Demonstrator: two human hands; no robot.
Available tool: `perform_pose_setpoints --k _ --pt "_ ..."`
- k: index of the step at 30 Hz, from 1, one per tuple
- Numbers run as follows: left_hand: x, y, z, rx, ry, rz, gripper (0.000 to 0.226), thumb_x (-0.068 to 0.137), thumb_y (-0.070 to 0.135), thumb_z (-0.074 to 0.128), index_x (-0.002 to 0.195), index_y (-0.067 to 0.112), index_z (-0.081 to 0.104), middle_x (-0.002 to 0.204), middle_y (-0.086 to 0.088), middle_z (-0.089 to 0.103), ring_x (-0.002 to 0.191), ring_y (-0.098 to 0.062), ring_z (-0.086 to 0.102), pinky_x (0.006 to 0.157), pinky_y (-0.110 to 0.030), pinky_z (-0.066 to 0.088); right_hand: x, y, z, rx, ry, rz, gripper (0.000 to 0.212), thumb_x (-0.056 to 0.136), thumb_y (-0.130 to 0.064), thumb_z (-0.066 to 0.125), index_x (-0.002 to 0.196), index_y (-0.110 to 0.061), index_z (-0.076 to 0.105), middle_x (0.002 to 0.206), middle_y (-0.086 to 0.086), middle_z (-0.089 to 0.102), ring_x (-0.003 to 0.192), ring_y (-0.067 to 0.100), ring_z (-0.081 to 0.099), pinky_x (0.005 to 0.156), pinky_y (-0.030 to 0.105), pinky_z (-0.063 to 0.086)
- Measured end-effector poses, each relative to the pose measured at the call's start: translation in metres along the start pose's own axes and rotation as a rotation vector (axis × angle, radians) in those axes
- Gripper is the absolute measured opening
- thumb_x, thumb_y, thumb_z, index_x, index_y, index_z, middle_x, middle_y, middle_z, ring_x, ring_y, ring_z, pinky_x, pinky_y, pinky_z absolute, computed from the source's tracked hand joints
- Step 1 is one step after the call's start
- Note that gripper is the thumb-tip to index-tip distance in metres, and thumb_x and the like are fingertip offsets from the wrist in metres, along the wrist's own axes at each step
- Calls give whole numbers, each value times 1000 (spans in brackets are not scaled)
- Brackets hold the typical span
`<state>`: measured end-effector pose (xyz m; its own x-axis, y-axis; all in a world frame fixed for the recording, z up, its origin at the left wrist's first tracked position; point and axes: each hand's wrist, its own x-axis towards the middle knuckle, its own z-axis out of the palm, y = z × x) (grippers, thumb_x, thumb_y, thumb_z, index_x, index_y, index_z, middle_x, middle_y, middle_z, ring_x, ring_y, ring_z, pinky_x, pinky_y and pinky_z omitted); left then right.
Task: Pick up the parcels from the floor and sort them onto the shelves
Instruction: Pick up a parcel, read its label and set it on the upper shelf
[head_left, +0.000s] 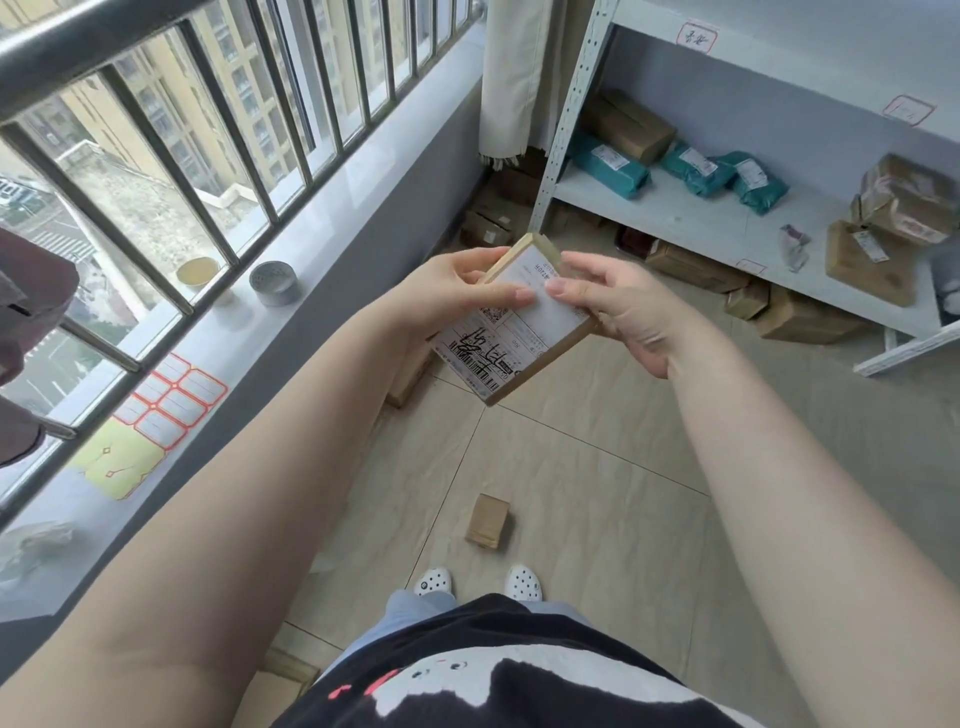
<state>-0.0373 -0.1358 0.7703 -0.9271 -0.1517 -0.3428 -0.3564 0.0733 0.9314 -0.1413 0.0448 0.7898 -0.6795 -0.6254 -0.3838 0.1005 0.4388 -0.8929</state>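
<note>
I hold a flat brown cardboard parcel (514, 338) in front of me at about waist height, its white shipping label with barcode and handwriting facing up. My left hand (457, 296) grips its left edge, thumb on the label. My right hand (618, 306) grips the right edge, thumb also on the label. A small brown parcel (488, 521) lies on the tiled floor just ahead of my white shoes. Another brown box (410, 382) sits on the floor under the held parcel, mostly hidden. The white metal shelf (691, 218) stands at the right, holding teal bags (613, 166) and brown boxes (862, 262).
A grey window ledge (291, 332) with railing runs along the left, carrying a round tin (274, 283), a sheet of red-bordered labels (171, 400) and a yellow pad. More brown boxes (805, 317) lie under the shelf's lowest board and in the far corner by the curtain (519, 78).
</note>
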Motion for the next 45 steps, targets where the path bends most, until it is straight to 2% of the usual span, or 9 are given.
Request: perform_pose_setpoints --k 3,7,10,16,23,26,30,34,45 --pt "1 5 4 94 87 7 67 76 52 76 136 32 58 111 3 75 99 -21 73 87 -34 58 -3 -1 2 39 58 -39 43 82 -31 71 122 -15 64 108 3 73 95 13 69 87 30 52" --pt "9 0 25 290 508 -116 117 53 82 66 151 28 34 151 -1 46 140 -26 43 118 -55 23 -2 4 12 190 263 -38 34 81 -30 73 111 -16 67 90 -5 72 69 -1 67 66 15 51" --pt "10 -3 42 11 664 -183 132 56 70 78 158 28 4 160 -8 19 147 -30 26 118 -55 22 -1 9 25 302 378 -26 32 80 -31 73 107 -14 69 88 -6 72 65 -4 65 60 10 48" --pt "13 -3 54 -659 513 -272 126 63 45 87 152 32 -2 140 -4 49 118 -27 60 76 -42 60 -7 17 44 470 410 44 36 81 -33 73 111 -17 63 101 -2 72 85 4 64 71 19 45" --pt "12 3 40 -546 433 -62 76 74 10 84 128 18 31 116 1 62 101 -18 69 55 -28 58 -3 20 29 364 351 56 100 56 -50 77 143 -18 41 134 -1 61 120 14 57 92 33 43" --pt "14 5 35 -318 398 18 86 69 10 88 133 16 31 109 6 60 104 -16 66 65 -31 60 -1 20 19 306 310 72 96 65 -51 77 146 -17 39 139 3 55 123 17 54 104 36 42" --pt "21 7 30 -108 343 111 106 57 12 93 142 15 29 120 -2 62 114 -21 64 95 -47 55 -2 24 15 225 254 58 61 78 -44 73 129 -15 59 101 -6 71 82 1 65 74 21 43" --pt "26 6 30 -47 340 121 140 49 34 93 156 28 3 121 -3 69 111 -20 68 100 -47 52 -4 29 12 235 271 70 35 80 -46 69 106 -22 68 87 -11 71 86 9 63 88 31 40" --pt "23 -2 54 -164 259 151 44 85 23 74 127 14 65 118 -1 74 107 -16 71 91 -38 58 -12 44 13 372 324 63 47 81 -52 66 123 -31 60 103 -9 72 96 12 66 89 31 44"
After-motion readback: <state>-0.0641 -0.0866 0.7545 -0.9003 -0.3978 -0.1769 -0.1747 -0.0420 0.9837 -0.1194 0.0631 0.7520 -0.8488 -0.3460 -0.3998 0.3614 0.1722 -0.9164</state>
